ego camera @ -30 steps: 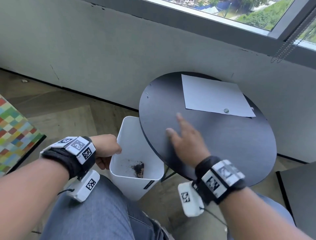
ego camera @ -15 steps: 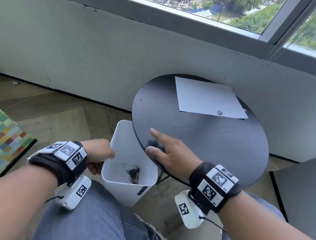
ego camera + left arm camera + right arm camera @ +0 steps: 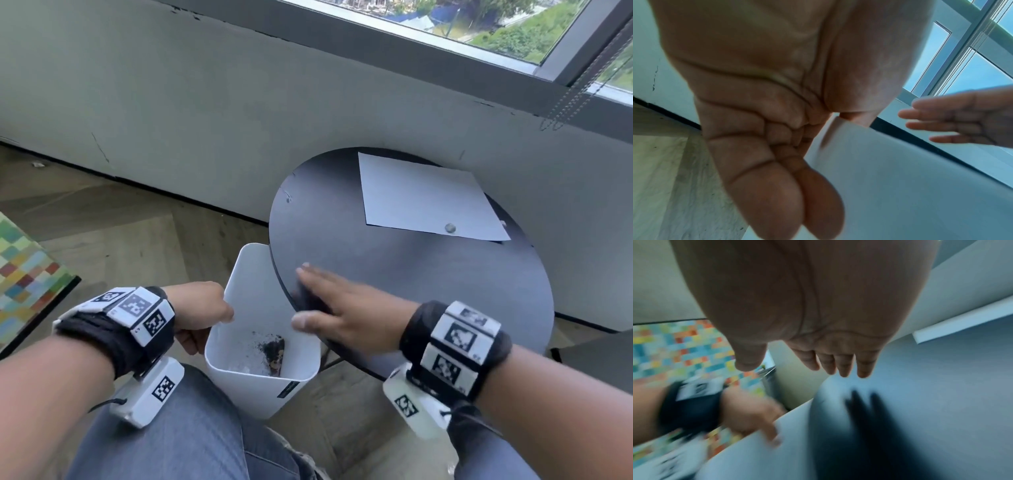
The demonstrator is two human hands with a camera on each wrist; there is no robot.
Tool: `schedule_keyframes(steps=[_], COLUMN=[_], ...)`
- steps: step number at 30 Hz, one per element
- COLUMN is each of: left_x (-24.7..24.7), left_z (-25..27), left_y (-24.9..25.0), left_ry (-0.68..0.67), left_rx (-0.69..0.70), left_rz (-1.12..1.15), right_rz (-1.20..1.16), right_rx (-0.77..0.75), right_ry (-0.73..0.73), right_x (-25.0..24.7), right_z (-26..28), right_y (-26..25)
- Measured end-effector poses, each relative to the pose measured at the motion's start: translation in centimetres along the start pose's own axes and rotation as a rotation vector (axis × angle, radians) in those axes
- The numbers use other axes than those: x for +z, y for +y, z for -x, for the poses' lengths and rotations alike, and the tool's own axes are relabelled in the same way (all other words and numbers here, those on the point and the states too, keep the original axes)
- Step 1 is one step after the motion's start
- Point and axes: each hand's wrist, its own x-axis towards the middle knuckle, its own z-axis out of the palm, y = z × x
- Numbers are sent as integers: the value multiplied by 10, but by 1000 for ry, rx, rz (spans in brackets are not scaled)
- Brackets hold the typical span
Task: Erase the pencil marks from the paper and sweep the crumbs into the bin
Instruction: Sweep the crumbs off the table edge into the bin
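Head view. Round black table (image 3: 428,291), set against the grey wall under the window. White sheet of paper (image 3: 424,197) lies flat on the far part of the table; a small grey lump (image 3: 449,227) that may be an eraser rests on the paper's near edge. White bin (image 3: 253,329) stands on the wood floor, tucked against the table's left edge, its rim lower than the tabletop; dark crumbs (image 3: 272,349) lie at its bottom. Left hand (image 3: 198,313) grips the bin's left rim, fingers curled over it. Right hand (image 3: 337,310) lies with fingers straight and spread at the table's left edge, thumb reaching out over the bin; nothing is held. Both wrists carry black bands with marker tags. Multicoloured checked mat (image 3: 24,274) lies on the floor well left of the bin.

Left wrist view. Left hand (image 3: 764,113) is seen from the palm, fingers folded around the bin's white wall (image 3: 890,186). Right hand (image 3: 962,120) shows beyond the bin with flat fingers.

Right wrist view. Blurred. Right hand (image 3: 818,313) has extended fingers (image 3: 844,363) above the table surface (image 3: 941,402). Left hand (image 3: 752,417) clasps the bin rim (image 3: 756,449) beside the table edge.
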Motion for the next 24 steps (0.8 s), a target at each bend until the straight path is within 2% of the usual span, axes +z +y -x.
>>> schedule_keyframes(steps=[1,3,5,6,8,11,13,15,17,19,20,22,24], left_x=[0,0,0,0,1,0,-1,-1,-1,0,0,1,0], left_z=[0,0,-1,-1,-2,-2,-3,-3,-3,-2,-2,-3,-3], left_y=[0,0,0,0,1,0,-1,-2,-2,-1,-1,0,-1], left_ry=[-1,4,7,7,2,-2,1,6,11,1,-4,-10,-15], left_rx=[2,6,7,6,5,4,6,4,0,3,5,10,14], left_rz=[2,0,-5,-9,-18,-23,-26,-29,-33,-39,-44,-52,-55], right_rz=[-22,-7,101,163,250,277,169,88,114,211,257,311,351], right_rx=[33,213,402,439,367,-11,-150,-90,92,239,265,239,84], right_ry=[72,191,184,147,61,-76,-112,12,112,104,91,43,-39], right_x=[-12,-35,-39,-32,-9,7,-6,-26,-42,-40,-32,-11,6], right_z=[-5,-19,-32,-36,-36,-17,-17,-32,-53,-69,-73,-66,-47], right_y=[13,49,74,76,57,9,3,19,43,55,53,34,6])
